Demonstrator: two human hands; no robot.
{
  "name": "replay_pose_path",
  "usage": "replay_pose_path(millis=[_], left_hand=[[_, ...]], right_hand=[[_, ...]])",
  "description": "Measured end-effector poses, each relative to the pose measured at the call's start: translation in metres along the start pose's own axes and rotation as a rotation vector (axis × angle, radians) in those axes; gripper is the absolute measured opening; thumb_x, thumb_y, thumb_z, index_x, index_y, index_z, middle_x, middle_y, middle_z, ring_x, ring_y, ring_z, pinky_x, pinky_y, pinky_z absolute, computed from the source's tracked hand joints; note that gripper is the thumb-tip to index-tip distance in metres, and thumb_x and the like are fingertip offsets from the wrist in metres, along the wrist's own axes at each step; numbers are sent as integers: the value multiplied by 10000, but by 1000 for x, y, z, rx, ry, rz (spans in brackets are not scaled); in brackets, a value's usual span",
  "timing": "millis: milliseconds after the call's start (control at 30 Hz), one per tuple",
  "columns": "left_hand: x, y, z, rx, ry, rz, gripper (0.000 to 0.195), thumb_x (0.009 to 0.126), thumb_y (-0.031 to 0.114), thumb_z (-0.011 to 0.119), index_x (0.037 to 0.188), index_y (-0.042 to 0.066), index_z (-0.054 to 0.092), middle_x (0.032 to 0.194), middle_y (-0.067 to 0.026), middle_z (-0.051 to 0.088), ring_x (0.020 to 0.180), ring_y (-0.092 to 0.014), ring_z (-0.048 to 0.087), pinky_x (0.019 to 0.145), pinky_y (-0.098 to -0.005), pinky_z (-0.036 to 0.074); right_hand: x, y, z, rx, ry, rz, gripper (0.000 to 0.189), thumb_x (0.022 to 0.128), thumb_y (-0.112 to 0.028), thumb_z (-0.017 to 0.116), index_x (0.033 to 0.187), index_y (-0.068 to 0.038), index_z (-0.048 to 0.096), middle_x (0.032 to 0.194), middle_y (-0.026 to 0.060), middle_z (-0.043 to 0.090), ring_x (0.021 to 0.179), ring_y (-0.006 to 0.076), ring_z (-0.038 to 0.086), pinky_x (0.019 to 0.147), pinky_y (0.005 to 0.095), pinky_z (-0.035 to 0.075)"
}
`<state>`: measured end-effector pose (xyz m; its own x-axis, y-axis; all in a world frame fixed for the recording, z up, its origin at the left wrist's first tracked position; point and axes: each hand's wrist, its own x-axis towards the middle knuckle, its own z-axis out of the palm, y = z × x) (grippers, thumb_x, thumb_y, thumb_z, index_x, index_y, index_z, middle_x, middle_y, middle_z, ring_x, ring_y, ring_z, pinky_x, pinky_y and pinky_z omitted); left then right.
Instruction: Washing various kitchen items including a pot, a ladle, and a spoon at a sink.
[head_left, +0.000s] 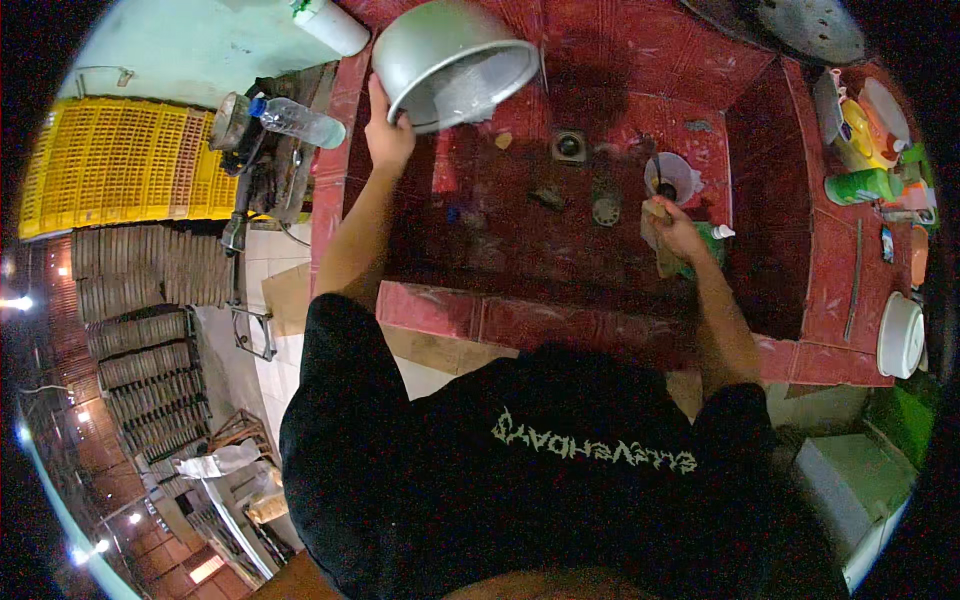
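My left hand (389, 139) grips the rim of a silver metal pot (442, 52), tilted so its mouth faces down and to the right. The pot is over the left back part of a red-tiled sink basin (502, 240). At the basin's right side, my right hand (681, 231) has its fingers closed on a tan, cloth-like piece (651, 229) that looks like a scrubber; blur hides its exact kind. Just beyond those fingers is a translucent plastic cup (677, 169) with a dark slender utensil in it. Partly behind my right wrist is a green bottle with a white nozzle (721, 232).
A square drain (568, 145) and small scraps lie on the basin floor. Along the left ledge are a clear plastic bottle (304, 122) and a white cylindrical container (330, 26). The right ledge bears a white basin (900, 335), a green packet (859, 185) and other containers.
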<state>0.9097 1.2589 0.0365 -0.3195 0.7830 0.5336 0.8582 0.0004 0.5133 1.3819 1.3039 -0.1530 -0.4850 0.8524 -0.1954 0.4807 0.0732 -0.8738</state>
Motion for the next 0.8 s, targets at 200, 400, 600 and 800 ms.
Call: replay_pose_path(millis=[200, 400, 600, 800], left_hand=[[24, 7, -41, 55, 159, 229, 816, 613, -122, 444, 1360, 45, 160, 1212, -243, 445, 1050, -370, 502, 845, -353, 430], [23, 5, -42, -71, 223, 168, 852, 573, -148, 415, 1357, -9, 112, 1342, -246, 286, 1244, -312, 318, 996, -319, 281], [-6, -14, 11, -261, 210, -49, 559, 754, -29, 471, 1282, -24, 290, 1222, -190, 444, 1097, -301, 455, 948, -330, 331], [-63, 10, 72, -1096, 136, -898, 332, 807, 79, 526, 1124, 7, 460, 1033, -106, 564, 844, -257, 576, 698, -361, 477]], right_hand=[[2, 19, 12, 595, -162, -55, 449, 824, -233, 589, 1233, -139, 429, 1072, 104, 575, 965, 217, 554, 832, 314, 445], [-10, -25, 6, 29, 12, -55, 449, 837, -126, 559, 1256, -139, 400, 1048, 60, 581, 846, 193, 575, 728, 324, 491], [-12, -30, 6, 206, -71, 113, 503, 814, -147, 570, 1277, -123, 376, 1121, 87, 553, 980, 219, 549, 854, 308, 430], [-26, -24, 3, -35, 42, 165, 533, 806, -202, 579, 1283, -102, 363, 1155, 109, 538, 1042, 224, 527, 903, 301, 389]])
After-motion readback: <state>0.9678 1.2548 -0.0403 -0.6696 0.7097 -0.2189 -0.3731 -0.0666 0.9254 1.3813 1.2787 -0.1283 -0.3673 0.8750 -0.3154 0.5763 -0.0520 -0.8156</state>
